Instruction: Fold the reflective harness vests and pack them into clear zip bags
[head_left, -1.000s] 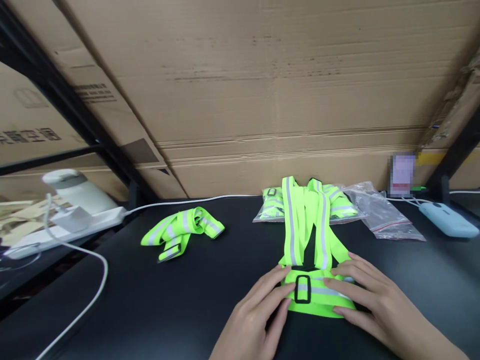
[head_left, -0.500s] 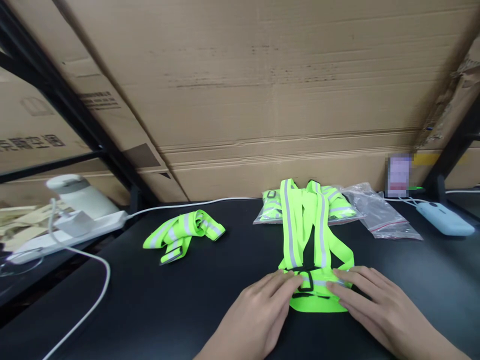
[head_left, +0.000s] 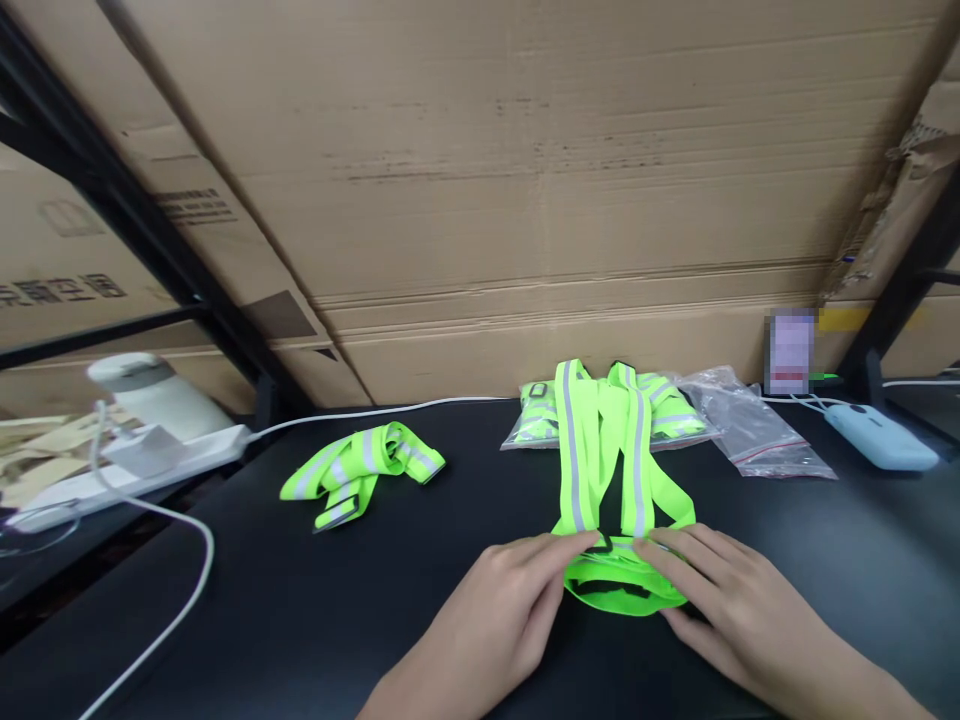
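Plainly, two hands work at one lime-green reflective harness (head_left: 638,470) on the near right part of the black table (head_left: 337,620). One bunched green strap (head_left: 360,465) lies well apart on the left. Behind the harness, packed green bands (head_left: 675,408) show in clear plastic; one bag or two, I cannot tell. One flattened clear bag (head_left: 776,435) lies to the right, with one light-blue device (head_left: 881,437) beyond it.

The harness's long axis runs near to far: its two striped straps point at the cardboard (head_left: 525,220), the far ends over the packed bands, while its waistband lies crosswise at the near end. The left hand (head_left: 506,610) has fingertips on the waistband's left part; the right hand (head_left: 739,605) covers its right end. Whether either pinches it, I cannot tell.
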